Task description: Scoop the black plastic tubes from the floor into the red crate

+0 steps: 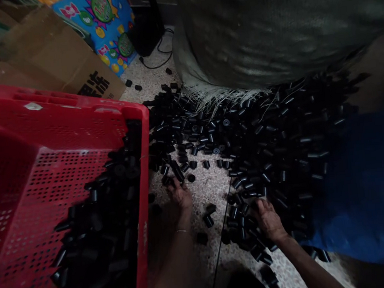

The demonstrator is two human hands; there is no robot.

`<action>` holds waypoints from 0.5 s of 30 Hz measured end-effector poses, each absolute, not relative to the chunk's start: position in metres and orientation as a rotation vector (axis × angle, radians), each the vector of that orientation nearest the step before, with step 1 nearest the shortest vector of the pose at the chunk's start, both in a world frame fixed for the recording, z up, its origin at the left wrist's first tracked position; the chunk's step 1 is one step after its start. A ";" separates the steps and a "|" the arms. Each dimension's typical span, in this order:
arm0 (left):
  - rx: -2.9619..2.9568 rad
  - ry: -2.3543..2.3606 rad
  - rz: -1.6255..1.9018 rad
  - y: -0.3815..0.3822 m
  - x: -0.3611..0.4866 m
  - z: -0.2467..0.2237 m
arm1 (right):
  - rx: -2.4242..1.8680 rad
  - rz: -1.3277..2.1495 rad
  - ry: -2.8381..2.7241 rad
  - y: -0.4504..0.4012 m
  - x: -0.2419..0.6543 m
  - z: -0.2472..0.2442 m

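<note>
- My left hand [180, 194] is down on the speckled floor [212, 185], just beside the right wall of the red crate [76, 127]; its fingers reach forward into the near edge of the black cylinders [244, 130] — whether they pinch one or only touch, I cannot tell in this dim light.
- My right hand [269, 220] rests palm-down on a cluster of the same cylinders nearer to me, fingers loosely curled over them; I cannot tell whether any piece is actually gripped.
- Between my two hands lies a bare patch of floor with a few stray cylinders and a thin dark cord [224, 222] running toward me.
- The main heap spreads across the floor ahead of me and to my right, up to the frayed edge of a big woven sack [269, 25].
- The crate — perforated base, tilted toward me — holds its own pile of cylinders against its right wall.
- A blue cloth [367, 191] covers the floor at the right edge, touching the heap.
- Beyond the crate sit a cardboard box [56, 57] and a bright printed carton [107, 21].
</note>
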State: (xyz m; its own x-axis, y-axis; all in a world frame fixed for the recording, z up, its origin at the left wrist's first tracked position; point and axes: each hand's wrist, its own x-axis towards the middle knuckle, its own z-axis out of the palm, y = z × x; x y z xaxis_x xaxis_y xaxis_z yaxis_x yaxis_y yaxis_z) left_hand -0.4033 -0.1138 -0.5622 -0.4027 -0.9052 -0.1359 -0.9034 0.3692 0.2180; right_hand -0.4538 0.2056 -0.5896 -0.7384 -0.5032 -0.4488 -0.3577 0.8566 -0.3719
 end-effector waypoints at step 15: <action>1.827 -1.613 -1.420 -0.057 -0.355 -0.554 | -0.716 -0.016 2.145 0.052 -0.569 -0.488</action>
State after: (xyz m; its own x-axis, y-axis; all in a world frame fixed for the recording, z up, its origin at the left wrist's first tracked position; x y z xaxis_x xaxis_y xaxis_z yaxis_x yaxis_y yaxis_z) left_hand -0.3553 -0.0574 -0.5540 -0.1317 -0.8806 -0.4552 -0.5632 -0.3114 0.7654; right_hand -0.5693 0.0515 -0.4879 -0.4729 -0.4967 -0.7278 -0.4859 0.8360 -0.2549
